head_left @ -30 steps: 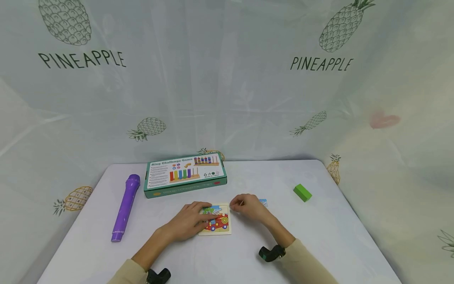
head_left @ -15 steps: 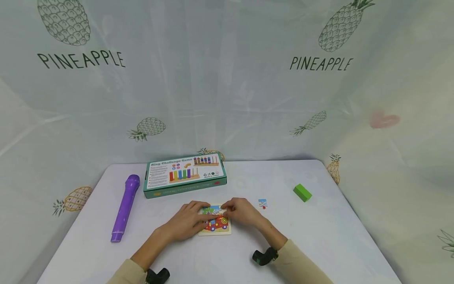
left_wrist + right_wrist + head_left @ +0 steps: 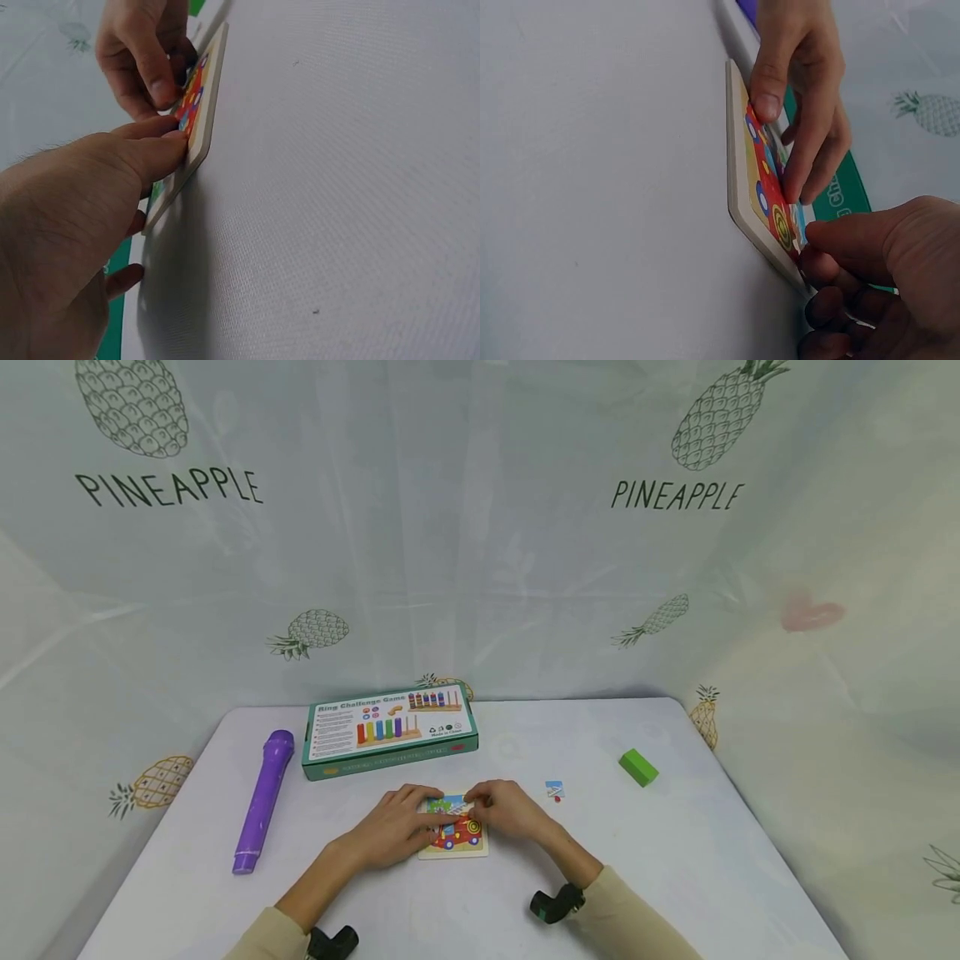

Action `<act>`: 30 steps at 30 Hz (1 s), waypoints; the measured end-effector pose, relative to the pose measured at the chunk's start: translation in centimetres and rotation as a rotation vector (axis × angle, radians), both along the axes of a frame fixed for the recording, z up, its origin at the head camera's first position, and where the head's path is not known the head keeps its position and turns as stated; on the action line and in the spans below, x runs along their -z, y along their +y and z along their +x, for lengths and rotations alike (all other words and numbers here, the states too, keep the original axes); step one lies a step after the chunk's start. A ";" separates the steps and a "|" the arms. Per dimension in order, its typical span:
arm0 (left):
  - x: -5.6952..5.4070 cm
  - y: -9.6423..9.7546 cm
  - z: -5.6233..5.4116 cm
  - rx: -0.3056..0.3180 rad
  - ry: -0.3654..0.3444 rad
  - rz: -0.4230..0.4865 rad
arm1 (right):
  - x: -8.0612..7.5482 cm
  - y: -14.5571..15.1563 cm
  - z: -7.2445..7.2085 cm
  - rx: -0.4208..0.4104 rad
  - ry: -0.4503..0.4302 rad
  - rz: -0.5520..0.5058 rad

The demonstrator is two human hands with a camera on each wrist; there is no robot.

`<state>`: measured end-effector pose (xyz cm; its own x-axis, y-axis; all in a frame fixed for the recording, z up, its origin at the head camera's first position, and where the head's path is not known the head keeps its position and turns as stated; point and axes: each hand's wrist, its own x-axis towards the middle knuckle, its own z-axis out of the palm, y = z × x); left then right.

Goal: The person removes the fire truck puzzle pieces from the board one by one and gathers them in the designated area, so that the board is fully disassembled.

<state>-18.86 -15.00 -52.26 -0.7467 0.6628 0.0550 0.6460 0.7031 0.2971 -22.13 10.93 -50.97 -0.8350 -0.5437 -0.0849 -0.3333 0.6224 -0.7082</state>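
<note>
In the head view a small wooden jigsaw puzzle (image 3: 459,843) with a red vehicle picture lies flat on the table. Across its left part rests my left hand (image 3: 396,828), index finger stretched over the picture, thumb on the near left area. At the puzzle's upper right corner, my right hand (image 3: 508,808) pinches a small puzzle piece between thumb and index finger; the fingers mostly hide it. A bit of light blue (image 3: 801,222) shows by that thumb in the right wrist view. A loose blue puzzle piece (image 3: 555,790) with a red spot lies right of the right hand.
Behind the puzzle stands a green-edged Ring Challenge Game box (image 3: 390,732). A purple microphone-shaped stick (image 3: 264,802) lies at the left of the white table (image 3: 675,877). A green block (image 3: 639,767) sits at the right. A pineapple-print curtain hangs behind.
My right hand has moved left from beside the puzzle onto its upper right corner, uncovering the loose blue piece. My left hand stays on the puzzle.
</note>
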 end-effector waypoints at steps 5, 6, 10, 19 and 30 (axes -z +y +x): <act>0.0 0.0 0.1 -0.009 -0.015 0.006 | 0.1 -0.1 -0.1 0.001 -0.021 -0.010; 0.1 0.0 0.1 -0.010 -0.019 0.007 | 0.1 -0.1 -0.1 0.000 -0.023 -0.014; 0.1 0.0 0.1 -0.013 -0.020 0.007 | 0.2 -0.1 -0.1 0.005 -0.024 -0.013; 0.1 0.1 0.1 -0.008 -0.022 0.002 | 0.2 -0.4 -0.1 0.035 -0.032 0.000; -0.2 0.2 0.1 -0.011 -0.015 -0.006 | 0.1 -0.7 -0.4 0.045 -0.044 -0.008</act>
<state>-18.77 -14.82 -52.06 -0.7548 0.6547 0.0399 0.6337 0.7122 0.3022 -22.52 10.22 -51.04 -0.8542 -0.5065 -0.1175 -0.2736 0.6301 -0.7267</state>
